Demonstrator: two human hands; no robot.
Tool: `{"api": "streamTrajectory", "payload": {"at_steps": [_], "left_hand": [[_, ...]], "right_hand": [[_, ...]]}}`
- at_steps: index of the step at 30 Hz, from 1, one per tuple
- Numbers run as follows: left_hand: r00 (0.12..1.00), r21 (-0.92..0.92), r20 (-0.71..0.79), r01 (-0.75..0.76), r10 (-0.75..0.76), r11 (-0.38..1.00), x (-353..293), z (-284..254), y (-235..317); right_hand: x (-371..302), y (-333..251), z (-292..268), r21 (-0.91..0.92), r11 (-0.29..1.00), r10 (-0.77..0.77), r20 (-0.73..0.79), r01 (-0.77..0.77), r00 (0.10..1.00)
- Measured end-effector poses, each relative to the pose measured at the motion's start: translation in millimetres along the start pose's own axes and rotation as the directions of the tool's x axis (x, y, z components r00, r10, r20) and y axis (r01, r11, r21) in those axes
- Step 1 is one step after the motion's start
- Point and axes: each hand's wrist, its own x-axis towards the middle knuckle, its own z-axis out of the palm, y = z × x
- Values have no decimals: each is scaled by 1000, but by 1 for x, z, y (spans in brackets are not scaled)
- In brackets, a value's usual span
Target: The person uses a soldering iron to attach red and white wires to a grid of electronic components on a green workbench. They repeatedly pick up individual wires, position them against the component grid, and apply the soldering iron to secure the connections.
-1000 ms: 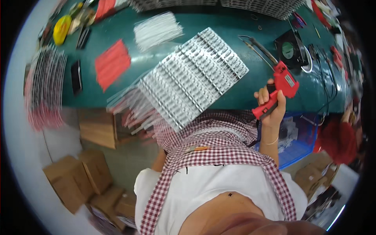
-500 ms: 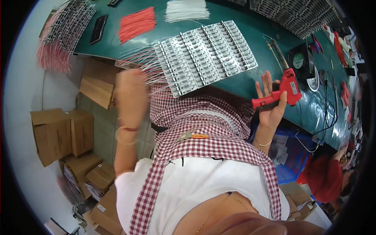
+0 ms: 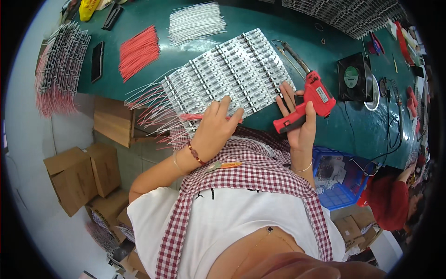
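A panel of silver-white circuit boards point(image 3: 251, 69) lies aslant at the near edge of the green bench, thin red and white wires point(image 3: 148, 104) trailing from its left side. Over its lower edge, my left hand point(image 3: 214, 128) is closed on a small bunch of red wires point(image 3: 190, 116) that sticks out to the left of the fingers. My right hand point(image 3: 299, 132) holds a red soldering gun point(image 3: 318, 95) between thumb and palm, some fingers stretched out near the panel's right corner. The gun's metal tip points up and away, just right of the panel.
Red wires point(image 3: 139, 52) and white wires point(image 3: 197, 23) lie in piles on the bench point(image 3: 251, 14). A phone point(image 3: 97, 61) and wired boards point(image 3: 62, 69) are at left. A black fan point(image 3: 354, 76) stands at right, above a blue basket point(image 3: 341, 193). Cardboard boxes point(image 3: 72, 179) fill the left floor.
My left hand has come from beyond the panel's left side onto its lower edge and now holds red wires. The soldering gun stays in my right hand. The whole view has shifted.
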Motion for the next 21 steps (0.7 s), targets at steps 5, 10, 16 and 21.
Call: {"api": "streamTrajectory", "payload": {"at_steps": [5,10,16,21], "left_hand": [[995,11,94,30,-31,999,-7,-5,8],[993,-59,114,-11,18,998,-1,-3,6],[988,-135,93,-108,121,985,50,12,25],[987,-323,116,-69,111,944,53,0,16]], "right_hand": [[-7,-5,-1,-16,998,53,-48,-54,997],[-10,-6,6,-115,993,-17,-41,13,999],[14,-43,-31,-121,985,-131,-92,120,987],[13,-58,-29,-176,976,-140,-50,130,989]]}}
